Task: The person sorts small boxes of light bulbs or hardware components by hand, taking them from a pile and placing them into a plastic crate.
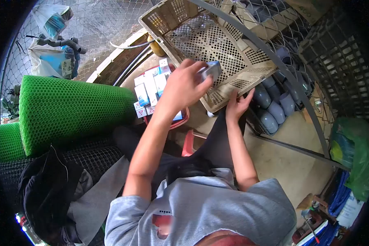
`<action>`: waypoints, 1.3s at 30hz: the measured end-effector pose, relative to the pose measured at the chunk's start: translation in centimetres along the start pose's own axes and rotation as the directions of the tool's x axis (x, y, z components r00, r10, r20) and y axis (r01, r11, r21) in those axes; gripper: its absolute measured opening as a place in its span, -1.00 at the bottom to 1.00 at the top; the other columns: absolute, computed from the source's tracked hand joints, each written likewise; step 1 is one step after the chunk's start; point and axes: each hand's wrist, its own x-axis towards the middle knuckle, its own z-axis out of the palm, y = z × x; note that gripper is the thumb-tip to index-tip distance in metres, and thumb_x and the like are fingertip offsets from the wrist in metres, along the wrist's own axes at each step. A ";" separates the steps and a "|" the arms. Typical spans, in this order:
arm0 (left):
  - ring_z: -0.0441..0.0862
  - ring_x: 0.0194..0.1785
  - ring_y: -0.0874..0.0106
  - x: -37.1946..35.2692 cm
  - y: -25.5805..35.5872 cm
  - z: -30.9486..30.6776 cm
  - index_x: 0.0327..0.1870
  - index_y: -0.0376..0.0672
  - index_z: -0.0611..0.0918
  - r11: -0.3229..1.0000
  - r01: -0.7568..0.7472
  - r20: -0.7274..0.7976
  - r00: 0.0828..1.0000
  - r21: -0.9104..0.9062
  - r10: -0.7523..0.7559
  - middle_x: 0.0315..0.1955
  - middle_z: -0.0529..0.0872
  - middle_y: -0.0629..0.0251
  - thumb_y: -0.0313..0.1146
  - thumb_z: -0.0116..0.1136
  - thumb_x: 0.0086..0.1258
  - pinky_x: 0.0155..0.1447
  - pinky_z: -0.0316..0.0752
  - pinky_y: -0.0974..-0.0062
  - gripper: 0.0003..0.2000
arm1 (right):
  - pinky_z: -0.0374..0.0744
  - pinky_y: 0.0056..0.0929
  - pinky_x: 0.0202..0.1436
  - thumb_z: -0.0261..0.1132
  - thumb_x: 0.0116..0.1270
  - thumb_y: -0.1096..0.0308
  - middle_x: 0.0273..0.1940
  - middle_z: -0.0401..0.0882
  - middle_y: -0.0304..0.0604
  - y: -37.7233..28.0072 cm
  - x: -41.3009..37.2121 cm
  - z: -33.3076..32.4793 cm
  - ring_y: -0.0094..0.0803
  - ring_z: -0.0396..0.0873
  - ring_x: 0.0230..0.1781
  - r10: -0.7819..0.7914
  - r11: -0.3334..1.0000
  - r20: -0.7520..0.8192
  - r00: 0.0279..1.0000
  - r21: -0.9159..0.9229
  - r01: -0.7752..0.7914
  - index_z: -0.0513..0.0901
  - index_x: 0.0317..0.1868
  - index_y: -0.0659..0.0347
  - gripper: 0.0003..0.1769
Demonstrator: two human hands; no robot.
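So the left hand has its fingers closed around a small box over the crate, top center; right hand has fingers a bit spread at its near edge, can't tell if gripping.

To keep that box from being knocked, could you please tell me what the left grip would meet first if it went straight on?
Most likely the meshed inside of the crate, with the box leading. The left grip points that way, though the gap is unclear in one view.
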 end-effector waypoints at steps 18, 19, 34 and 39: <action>0.74 0.24 0.20 15.1 -10.0 17.5 0.13 -0.10 0.79 0.848 0.034 0.557 0.740 0.529 -0.377 0.14 0.80 0.17 0.24 0.24 0.28 0.30 0.62 0.21 -0.38 | 0.65 -0.38 0.06 0.26 0.52 0.54 0.17 0.59 0.26 -0.3 -0.4 0.3 -0.26 0.66 0.04 0.072 0.996 0.036 0.997 0.052 -0.074 -0.21 0.68 0.30 -0.03; 0.73 0.25 0.20 14.5 -10.5 17.8 0.12 -0.12 0.79 0.840 0.063 0.531 0.748 0.540 -0.397 0.14 0.80 0.14 0.25 0.24 0.28 0.31 0.62 0.22 -0.37 | 0.64 -0.36 0.10 0.26 0.51 0.55 0.21 0.56 0.27 0.0 -0.4 0.4 -0.24 0.65 0.07 0.063 0.996 0.031 0.998 0.059 -0.064 -0.21 0.69 0.29 -0.03; 0.83 -0.09 0.16 13.3 -10.6 17.7 0.06 -0.23 0.80 0.876 -0.130 0.804 0.477 0.464 -0.355 -0.04 0.84 0.07 0.12 0.45 0.15 -0.04 0.75 0.24 -0.39 | 0.62 -0.39 0.06 0.27 0.52 0.52 0.12 0.63 0.28 -1.9 -0.6 0.8 -0.28 0.66 0.02 0.087 0.996 0.039 0.995 0.026 -0.088 -0.20 0.68 0.27 -0.04; 0.83 -0.05 0.21 15.3 -11.6 15.1 0.01 -0.19 0.82 0.834 -0.132 0.591 0.763 0.536 -0.260 -0.07 0.85 0.08 0.20 0.48 0.07 0.02 0.72 0.27 -0.35 | 0.64 -0.35 0.08 0.27 0.51 0.53 0.17 0.58 0.32 -1.3 -0.3 0.4 -0.22 0.66 0.06 0.055 0.998 0.044 0.997 0.034 -0.057 -0.22 0.68 0.29 -0.03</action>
